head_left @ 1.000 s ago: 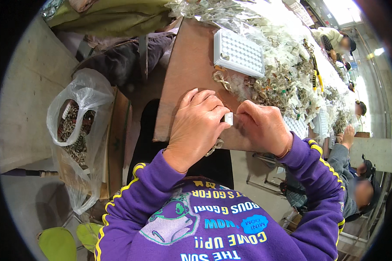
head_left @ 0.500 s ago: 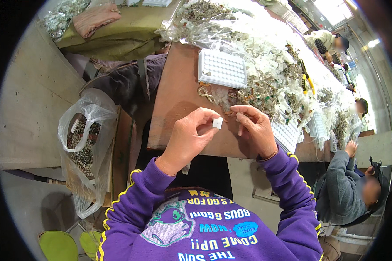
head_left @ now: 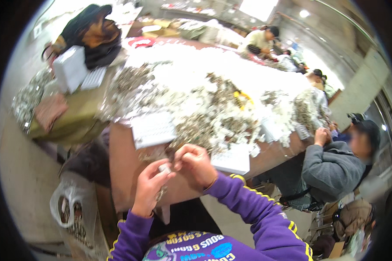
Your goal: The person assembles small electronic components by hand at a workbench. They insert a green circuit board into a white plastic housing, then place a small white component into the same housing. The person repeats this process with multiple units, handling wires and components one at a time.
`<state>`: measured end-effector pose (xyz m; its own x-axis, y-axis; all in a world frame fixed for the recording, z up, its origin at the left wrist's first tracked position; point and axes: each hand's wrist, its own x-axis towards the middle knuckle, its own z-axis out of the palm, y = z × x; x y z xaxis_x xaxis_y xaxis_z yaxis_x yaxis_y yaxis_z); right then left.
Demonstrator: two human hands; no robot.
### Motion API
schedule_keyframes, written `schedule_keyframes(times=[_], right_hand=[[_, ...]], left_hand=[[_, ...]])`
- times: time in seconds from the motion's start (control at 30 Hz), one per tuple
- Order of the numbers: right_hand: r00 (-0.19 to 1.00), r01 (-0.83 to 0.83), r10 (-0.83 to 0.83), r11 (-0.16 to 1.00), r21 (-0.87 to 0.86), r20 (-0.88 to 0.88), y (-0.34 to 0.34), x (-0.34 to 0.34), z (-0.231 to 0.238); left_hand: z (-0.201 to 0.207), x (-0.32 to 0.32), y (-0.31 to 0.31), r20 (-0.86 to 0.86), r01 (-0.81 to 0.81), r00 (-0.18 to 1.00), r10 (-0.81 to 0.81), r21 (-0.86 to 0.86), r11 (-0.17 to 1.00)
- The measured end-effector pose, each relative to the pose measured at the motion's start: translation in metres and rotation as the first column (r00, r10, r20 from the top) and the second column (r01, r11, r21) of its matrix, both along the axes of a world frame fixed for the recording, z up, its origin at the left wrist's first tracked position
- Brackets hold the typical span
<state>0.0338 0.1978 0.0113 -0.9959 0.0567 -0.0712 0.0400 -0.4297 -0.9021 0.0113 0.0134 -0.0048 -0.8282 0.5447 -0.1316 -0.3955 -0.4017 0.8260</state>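
Brown tabletop [head_left: 126, 185] lies under a small white block [head_left: 163, 168]. The left hand [head_left: 148, 186] pinches that block; the right hand [head_left: 198, 165] curls just beside it, maybe empty, I can't tell. This looks like fiddly finger work, needing a steady pinch next. Past the block sit a white tray [head_left: 152, 130] and a messy heap [head_left: 196, 129].

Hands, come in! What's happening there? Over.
Left hand: pinching small white piece. Right hand: close by, any hold unclear. White tray, mixed heap: on table beyond hands.
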Motion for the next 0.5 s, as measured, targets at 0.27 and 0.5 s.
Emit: schedule_keyframes(times=[0.27,0.5], right_hand=[[0.999,0.039,-0.029,0.931,0.362,-0.035,-0.018,-0.003,0.013],[0.818,0.495,0.123,0.347,0.796,-0.562,-0.024,0.002,0.013]], left_hand=[[-0.007,0.002,-0.008,0.071,-0.006,0.997,-0.004,0.139,0.990],[-0.012,0.002,-0.007,0.070,-0.003,0.998,-0.007,0.142,0.990]])
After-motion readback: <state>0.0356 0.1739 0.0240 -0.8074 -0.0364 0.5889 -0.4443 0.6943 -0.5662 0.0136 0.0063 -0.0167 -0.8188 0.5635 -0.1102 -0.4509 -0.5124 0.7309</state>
